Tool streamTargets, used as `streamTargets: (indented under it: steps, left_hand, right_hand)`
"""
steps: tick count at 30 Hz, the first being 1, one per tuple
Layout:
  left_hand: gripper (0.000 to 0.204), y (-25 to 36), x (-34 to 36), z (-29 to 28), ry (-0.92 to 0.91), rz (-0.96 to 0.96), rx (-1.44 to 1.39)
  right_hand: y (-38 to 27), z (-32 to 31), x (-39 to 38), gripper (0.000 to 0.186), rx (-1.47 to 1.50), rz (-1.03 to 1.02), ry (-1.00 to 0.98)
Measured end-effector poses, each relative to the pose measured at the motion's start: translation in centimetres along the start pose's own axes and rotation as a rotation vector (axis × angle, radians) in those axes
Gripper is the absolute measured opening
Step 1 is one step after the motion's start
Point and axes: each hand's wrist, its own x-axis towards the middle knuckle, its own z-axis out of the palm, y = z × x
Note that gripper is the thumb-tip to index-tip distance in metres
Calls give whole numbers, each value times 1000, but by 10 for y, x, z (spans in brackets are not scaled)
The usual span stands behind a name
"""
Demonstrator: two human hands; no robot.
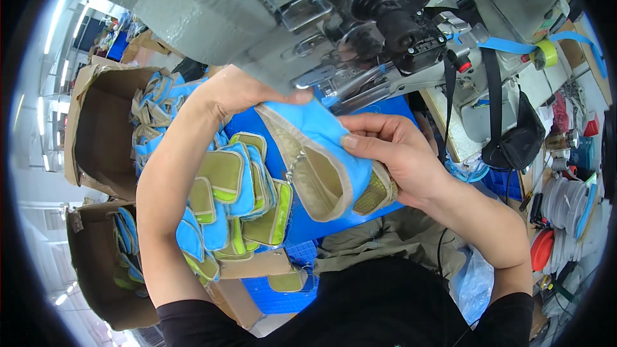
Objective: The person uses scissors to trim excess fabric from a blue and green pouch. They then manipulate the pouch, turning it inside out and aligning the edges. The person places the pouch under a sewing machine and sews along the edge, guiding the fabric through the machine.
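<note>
Both hands hold one blue pouch [321, 154] with tan edges and a zipper, right in front of a big sewing machine [360, 19]. The left hand [238, 93] grips the top of the pouch, with the thumb pressed down on the blue cloth. The right hand [392, 151] pinches the other side, thumb on top and fingers curled under the mesh end. The pouch is open, and you can see its tan inside. Nothing shows inside it.

Under the pouch lies a flat blue sheet [302, 218]. Beside it, just under the left arm, sits a pile of small pouches [234, 199] in blue and green. They lie on top of each other in a heap.

On the left side are two brown cardboard boxes. The upper box [103, 128] is open, and more blue and tan pouches [154, 106] spill over its near edge. The lower box [96, 263] holds a few more blue and green pouches [125, 244] standing against its wall.

On the right, a black mesh bag [520, 135] hangs by the machine. A roll of yellow tape [545, 54] sits near it on the desk [459, 138]. Lower down are stacks of round plates [565, 209] and a red lid [543, 250].
</note>
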Motion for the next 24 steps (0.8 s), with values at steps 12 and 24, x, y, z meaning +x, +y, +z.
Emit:
streamTargets:
  steps: [12, 24]
  left_hand:
    - [44, -9, 20, -23, 123, 141, 210]
    - [40, -18, 39, -47, 197, 194, 318]
  right_hand:
    - [9, 4, 12, 29, 120, -89, 111]
    - [20, 17, 19, 24, 246, -187, 253]
